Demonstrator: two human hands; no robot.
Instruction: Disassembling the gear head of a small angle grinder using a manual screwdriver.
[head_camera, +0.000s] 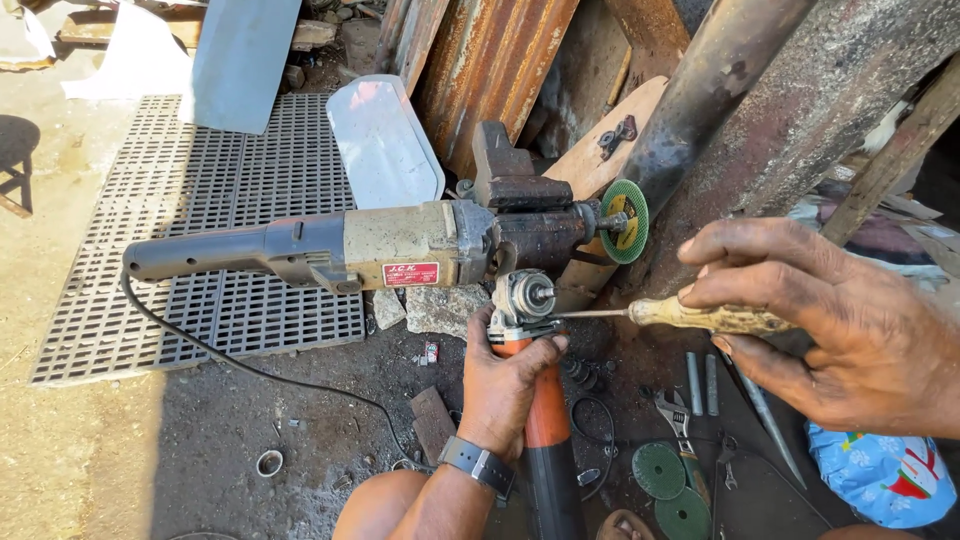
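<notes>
Head view: left hand (505, 385) clenches an orange grinder (535, 400), head up; right hand (830, 320) grasps a screwdriver (690, 316) pointing leftward into it. Above them lies a larger grinder (400, 248); green discs (665, 485) lie below the right grip.

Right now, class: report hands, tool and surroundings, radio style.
Left hand grips orange grinder. Right hand holds screwdriver, tip at grinder head. Big grinder just behind.

One head-worn camera looks steeply down, close over the hands and ground.
</notes>
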